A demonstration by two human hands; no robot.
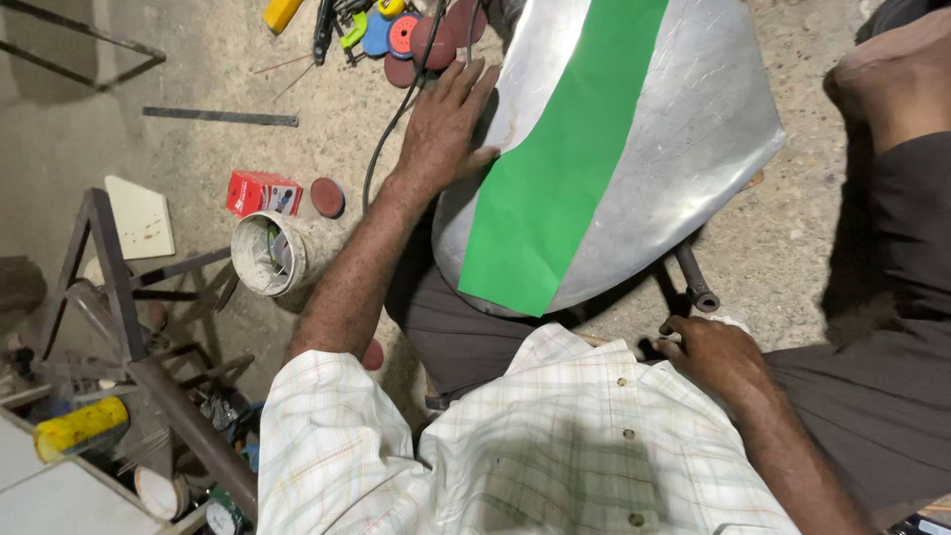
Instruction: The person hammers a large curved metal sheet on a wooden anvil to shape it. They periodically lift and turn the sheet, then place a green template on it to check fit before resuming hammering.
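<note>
You are pressing your left hand (443, 129), fingers spread flat, against the curved metal panel (693, 109) propped across your lap, steadying it beside the green strip (555, 168). Your right hand (715, 352) is resting low, fingers curled; whether they are gripping anything cannot be told.

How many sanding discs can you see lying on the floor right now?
6 at least. Four cluster by the left hand: a blue disc, an orange-red disc, and two dark red discs. Another lies beside the red box, and one peeks out below the forearm. Tools may hide more.
</note>
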